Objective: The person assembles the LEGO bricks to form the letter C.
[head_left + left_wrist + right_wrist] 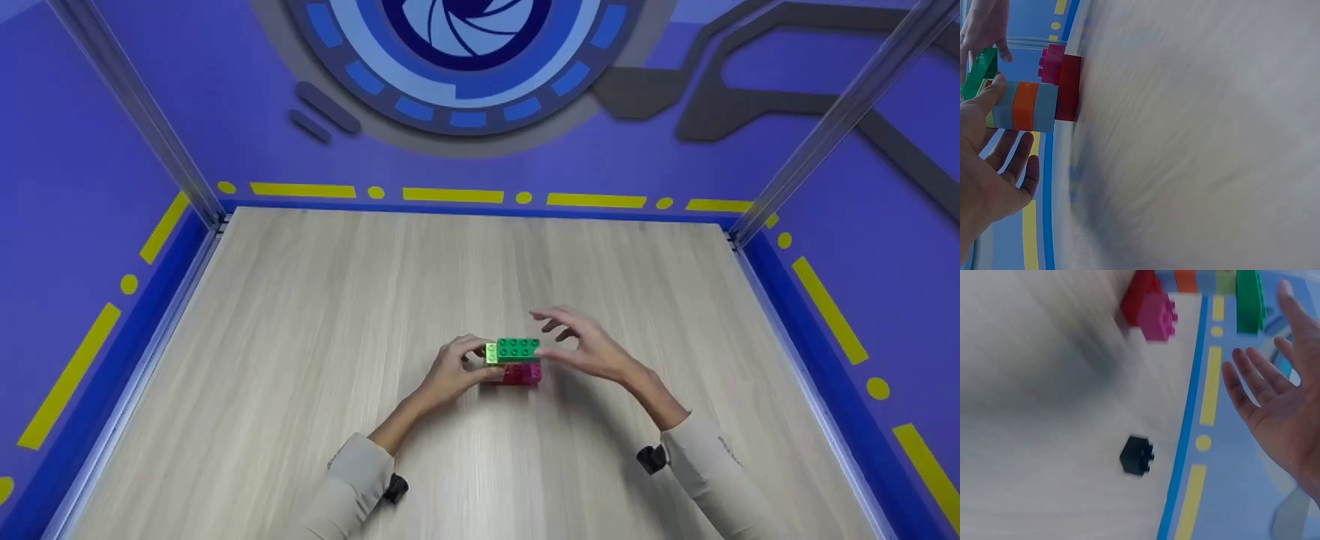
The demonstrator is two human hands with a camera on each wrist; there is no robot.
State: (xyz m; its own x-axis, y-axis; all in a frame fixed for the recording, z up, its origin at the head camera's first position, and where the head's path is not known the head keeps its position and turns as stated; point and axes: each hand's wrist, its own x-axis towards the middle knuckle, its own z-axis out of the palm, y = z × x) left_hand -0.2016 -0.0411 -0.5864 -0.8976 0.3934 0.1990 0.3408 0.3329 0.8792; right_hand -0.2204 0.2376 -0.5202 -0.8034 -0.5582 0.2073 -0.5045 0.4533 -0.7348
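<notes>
Near the middle of the table stands a brick tower. Its base is a red brick (1069,87), topped at the right end by a pink brick (1156,317). At the left end rises a column with a grey-blue brick (1045,107), an orange brick (1025,107), another grey-blue brick (1005,107) and a light green brick (491,353). A green brick (517,348) sits on top, overhanging to the right. My left hand (452,373) pinches the column's upper part between thumb and forefinger. My right hand (592,351) is beside the green brick, its fingers spread and holding nothing.
A black brick (1136,455) lies on the table right of the tower, visible only in the right wrist view. Blue panels with yellow markings (453,195) border the wooden table (360,285) at the back and sides.
</notes>
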